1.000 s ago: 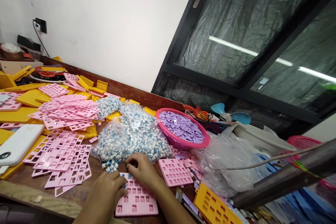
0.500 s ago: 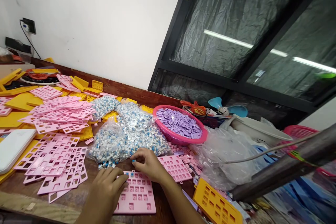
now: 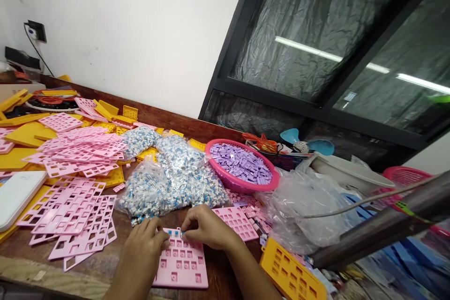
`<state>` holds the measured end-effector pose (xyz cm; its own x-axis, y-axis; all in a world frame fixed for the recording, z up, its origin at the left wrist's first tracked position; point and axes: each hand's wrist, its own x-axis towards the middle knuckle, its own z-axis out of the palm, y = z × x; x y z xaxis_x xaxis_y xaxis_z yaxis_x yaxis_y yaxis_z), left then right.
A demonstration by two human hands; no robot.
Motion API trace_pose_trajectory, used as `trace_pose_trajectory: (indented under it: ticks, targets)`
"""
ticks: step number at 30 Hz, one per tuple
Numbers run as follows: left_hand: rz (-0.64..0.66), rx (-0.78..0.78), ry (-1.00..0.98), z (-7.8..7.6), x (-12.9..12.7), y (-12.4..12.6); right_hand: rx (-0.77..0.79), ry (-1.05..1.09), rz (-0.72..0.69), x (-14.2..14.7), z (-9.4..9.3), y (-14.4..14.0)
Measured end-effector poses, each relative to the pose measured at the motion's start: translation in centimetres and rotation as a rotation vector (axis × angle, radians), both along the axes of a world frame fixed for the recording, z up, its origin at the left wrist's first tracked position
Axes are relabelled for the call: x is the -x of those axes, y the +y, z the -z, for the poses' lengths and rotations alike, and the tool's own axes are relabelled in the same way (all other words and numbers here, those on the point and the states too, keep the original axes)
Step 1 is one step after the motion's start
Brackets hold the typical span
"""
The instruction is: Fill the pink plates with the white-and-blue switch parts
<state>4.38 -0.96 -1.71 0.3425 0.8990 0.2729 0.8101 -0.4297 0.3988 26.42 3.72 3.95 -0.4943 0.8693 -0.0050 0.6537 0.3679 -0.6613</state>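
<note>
A pink plastic plate [image 3: 183, 262] with rows of square sockets lies on the wooden table's near edge. My left hand [image 3: 144, 248] rests on its left top corner, fingers curled against it. My right hand [image 3: 206, 227] pinches a small blue-and-white switch [image 3: 182, 233] at the plate's top row, where a couple of switches sit in sockets. Just beyond my hands lie clear bags of blue-and-white switches [image 3: 168, 180], with a few loose ones spilled at the front.
Pink cut-out frames [image 3: 75, 215] and yellow plates [image 3: 21, 133] cover the left. A pink basket of purple keycaps [image 3: 242, 166] stands behind; another pink plate [image 3: 236, 222], crumpled clear bags [image 3: 302, 211], a yellow plate [image 3: 291, 276] and a metal bar [image 3: 379, 229] lie right. A white device [image 3: 17, 192] sits far left.
My right hand came back from the bag of switches to the plate's top row with a switch. My left hand slid up to the plate's top left corner.
</note>
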Motion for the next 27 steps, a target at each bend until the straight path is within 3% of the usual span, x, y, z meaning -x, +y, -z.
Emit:
trace_pose_trajectory:
  ticks: [8,14,19,22,25,27]
  targets:
    - [0.002,-0.001,0.086,-0.5,-0.1,-0.2,-0.089,-0.092,0.017,0.3,0.1,-0.7]
    - [0.035,-0.190,0.053,0.6,0.6,-0.4,0.001,-0.029,0.055,0.1,0.7,-0.4]
    - [0.036,-0.321,0.182,1.1,0.0,-2.1,0.085,0.003,0.009,-0.6,0.7,0.2]
    - [0.052,-0.283,0.196,0.8,0.0,-2.5,0.145,0.063,-0.030,-0.9,0.8,0.5]
    - [0.107,-0.173,0.067,0.1,1.4,-2.0,0.194,0.089,0.023,-0.8,1.3,0.7]
    - [0.072,-0.106,-0.019,-0.5,2.8,-1.4,0.214,0.092,0.045,-0.6,1.6,0.6]
